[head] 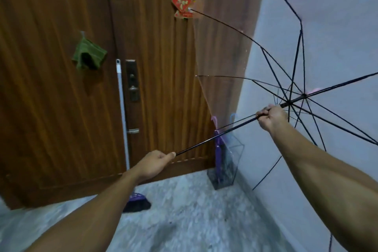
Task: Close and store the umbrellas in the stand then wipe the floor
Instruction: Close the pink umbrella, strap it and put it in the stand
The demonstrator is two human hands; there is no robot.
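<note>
Before wooden door (51,98): open clear umbrella (225,57) held tilted right. Left hand (154,162) fingers closed on handle end; right hand (270,117) fisted around shaft near ribs. Stand (227,168) in corner, holding closed umbrellas.

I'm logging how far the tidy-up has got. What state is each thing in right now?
Transparent umbrella: open, ribs spread, held by its shaft.
Left hand: closed around the handle end.
Right hand: closed on the shaft near the runner.
Clear umbrella stand: upright in the corner, holding closed umbrellas.
Green cloth: hanging on the door.
Door: shut.
Mop: leaning upright against the door.
</note>
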